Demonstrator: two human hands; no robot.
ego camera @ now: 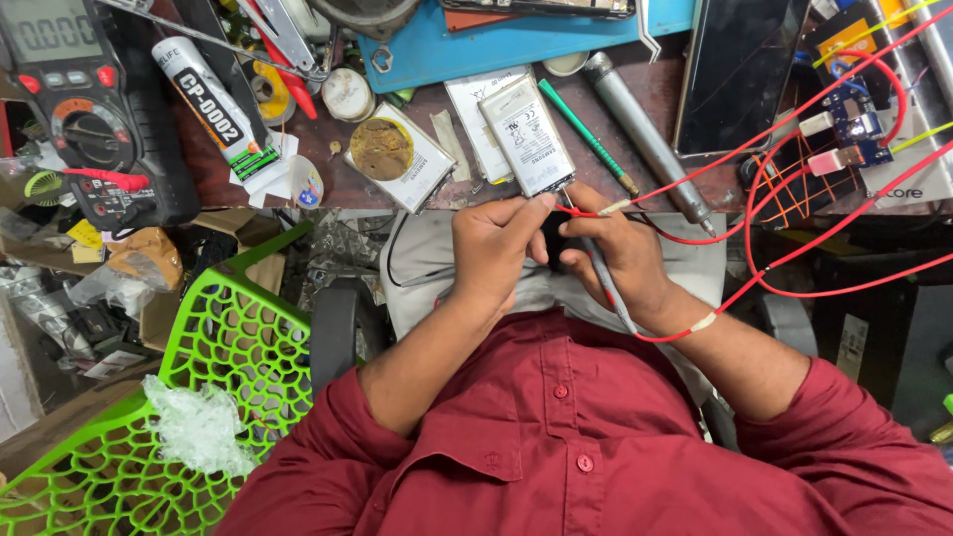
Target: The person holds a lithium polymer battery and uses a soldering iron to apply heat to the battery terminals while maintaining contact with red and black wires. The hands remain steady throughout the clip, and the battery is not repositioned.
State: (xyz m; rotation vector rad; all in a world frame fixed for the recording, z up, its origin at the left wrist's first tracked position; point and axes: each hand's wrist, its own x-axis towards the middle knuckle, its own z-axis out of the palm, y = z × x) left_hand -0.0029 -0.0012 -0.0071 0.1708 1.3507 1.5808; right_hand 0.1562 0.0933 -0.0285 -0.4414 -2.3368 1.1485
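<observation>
At the surface's (328, 184) near edge, left hand (493, 248) fingers pinched on a flat silver battery's (527, 137) corner; right hand (617, 256) fingers clamped around a grey probe (608, 288) with red wire (784, 263), multimeter (84, 109) far left

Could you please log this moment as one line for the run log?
left hand: grip on flat battery edge | right hand: grip on red probe, tip at battery | multimeter beside

Cluttered repair counter (328, 184)
Black digital multimeter (89, 109) upper left; green perforated plastic chair (213, 367) lower left; blue mat (516, 40) top centre.
</observation>
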